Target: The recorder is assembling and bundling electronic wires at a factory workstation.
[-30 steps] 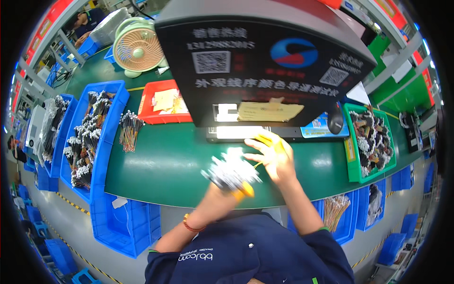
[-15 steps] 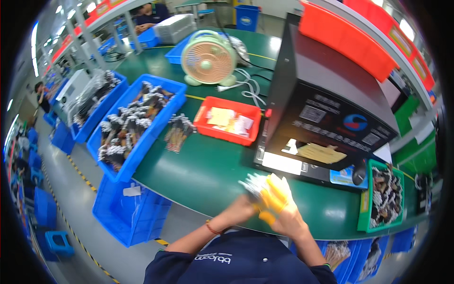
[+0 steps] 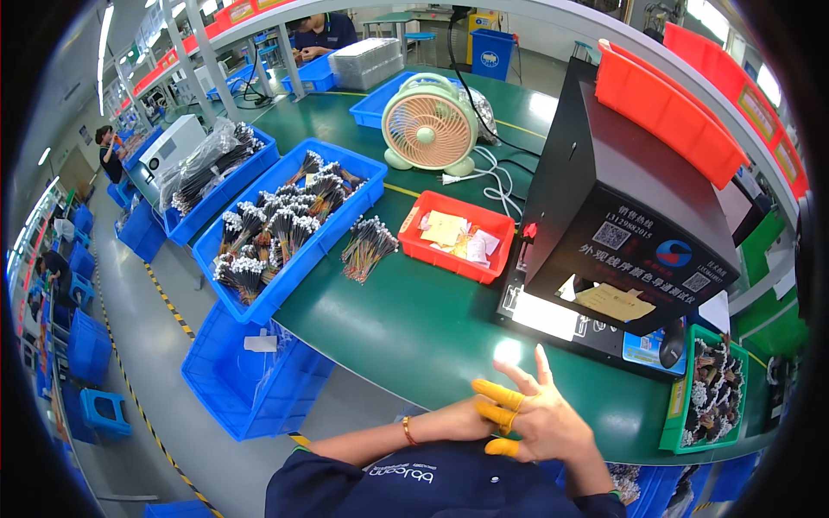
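Note:
My right hand [image 3: 553, 423] is held over the front edge of the green table [image 3: 380, 345], fingers spread, with yellow finger cots on several fingers. Close beside it, my left hand [image 3: 466, 420] reaches in from the left. Its fingers are hidden behind the right hand, so what it holds, if anything, does not show. Farther up the table lies a loose bundle of wire harnesses [image 3: 370, 250] with white connectors. More such bundles fill a large blue bin [image 3: 326, 248] to its left.
A black box-shaped machine [image 3: 596, 250] with a lit plate [image 3: 544, 314] stands to the right. Near it are a red tray [image 3: 449, 262] of papers, a fan [image 3: 425, 134], a computer mouse [image 3: 672, 348] and a green bin [image 3: 675, 414] of harnesses. A person [image 3: 324, 34] sits across the table.
The white-tipped wire bundle between my hands is no longer visible. My right hand has spread its fingers. The whole view has shifted, so the table's things appear farther right.

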Demonstrator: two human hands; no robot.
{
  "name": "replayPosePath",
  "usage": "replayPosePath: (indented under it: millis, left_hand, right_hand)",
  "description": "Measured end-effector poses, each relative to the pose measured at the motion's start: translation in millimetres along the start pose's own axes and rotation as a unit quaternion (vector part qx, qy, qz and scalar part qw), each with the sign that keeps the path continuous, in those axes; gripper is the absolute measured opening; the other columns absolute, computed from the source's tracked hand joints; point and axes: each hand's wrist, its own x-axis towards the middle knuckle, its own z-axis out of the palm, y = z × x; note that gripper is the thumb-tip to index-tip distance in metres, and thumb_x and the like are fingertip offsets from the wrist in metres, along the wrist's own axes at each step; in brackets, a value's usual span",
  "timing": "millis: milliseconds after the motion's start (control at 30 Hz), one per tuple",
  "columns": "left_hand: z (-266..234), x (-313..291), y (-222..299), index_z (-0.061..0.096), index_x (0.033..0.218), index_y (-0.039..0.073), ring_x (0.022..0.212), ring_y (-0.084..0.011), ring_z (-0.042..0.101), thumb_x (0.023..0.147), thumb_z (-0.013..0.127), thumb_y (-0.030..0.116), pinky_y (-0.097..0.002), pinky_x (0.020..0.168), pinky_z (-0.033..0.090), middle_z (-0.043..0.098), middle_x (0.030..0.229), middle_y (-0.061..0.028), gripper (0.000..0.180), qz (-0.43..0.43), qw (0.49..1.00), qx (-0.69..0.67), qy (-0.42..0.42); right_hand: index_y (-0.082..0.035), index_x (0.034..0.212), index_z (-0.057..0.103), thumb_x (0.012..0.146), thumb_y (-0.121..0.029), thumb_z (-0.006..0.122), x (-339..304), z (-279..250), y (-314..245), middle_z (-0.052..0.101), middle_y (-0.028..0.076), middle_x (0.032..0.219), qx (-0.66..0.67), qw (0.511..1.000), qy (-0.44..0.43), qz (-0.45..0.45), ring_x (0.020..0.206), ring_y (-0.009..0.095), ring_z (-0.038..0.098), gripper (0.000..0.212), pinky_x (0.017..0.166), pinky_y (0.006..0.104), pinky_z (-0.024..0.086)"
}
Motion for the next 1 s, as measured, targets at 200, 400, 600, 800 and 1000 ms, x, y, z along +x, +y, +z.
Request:
replayPosePath:
  millis: [200,400,600,800,1000]
  left_hand:
    - [-17.4,24.8,30.4,0.058,0.086,0.002,0.060,-0.0276,0.056,0.073,0.052,0.011,-0.0371,0.058,0.046,0.058,0.069,-0.0112,0.017,-0.176,0.928,0.044,-0.327]
    - [-19.7,36.9,18.0,0.047,0.104,0.003,0.041,-0.0018,0.034,0.077,0.057,0.011,-0.0181,0.037,0.024,0.051,0.066,0.0009,0.030,-0.326,0.863,-0.369,0.110]
    - [28.1,49.9,10.3,0.045,0.101,-0.004,0.087,-0.0392,0.051,0.068,0.048,0.003,-0.0405,0.074,0.042,0.050,0.094,-0.0249,0.033,-0.165,0.985,0.053,-0.002]
    - [21.6,50.3,18.9,0.041,0.116,-0.004,0.085,-0.0254,0.055,0.071,0.060,0.007,-0.0299,0.071,0.044,0.051,0.105,-0.0191,0.050,-0.055,0.973,0.022,-0.223]
    - [7.3,32.2,1.6,0.047,0.110,-0.001,0.084,-0.0160,0.056,0.075,0.052,-0.004,-0.0246,0.074,0.045,0.056,0.098,-0.0110,0.035,-0.246,0.959,-0.120,-0.080]
  right_hand:
    - [-0.001,0.083,0.060,0.082,-0.030,0.047,-52.0,72.8,99.7,0.061,0.007,0.086,0.595,0.800,-0.024,0.072,0.075,0.015,0.053,0.032,0.074,0.0303,0.041]
    - [0.005,0.103,0.051,0.083,-0.023,0.051,-39.3,71.1,68.7,0.057,0.015,0.096,0.590,0.677,0.337,0.282,0.075,0.020,0.059,0.035,0.066,0.0325,0.049]
    - [0.002,0.109,0.044,0.086,-0.024,0.048,-44.0,105.3,34.5,0.054,0.010,0.099,0.494,0.736,0.330,0.324,0.094,0.014,0.048,0.036,0.083,0.0264,0.038]
    - [0.001,0.100,0.048,0.088,-0.026,0.043,-94.7,109.5,43.9,0.056,0.011,0.083,0.654,0.479,0.473,0.344,0.076,0.018,0.057,0.030,0.071,0.0289,0.047]
    - [-0.005,0.096,0.051,0.080,-0.010,0.051,-211.0,30.4,54.7,0.051,0.001,0.071,0.331,0.543,0.648,0.418,0.054,0.008,0.043,0.017,0.046,0.0215,0.037]
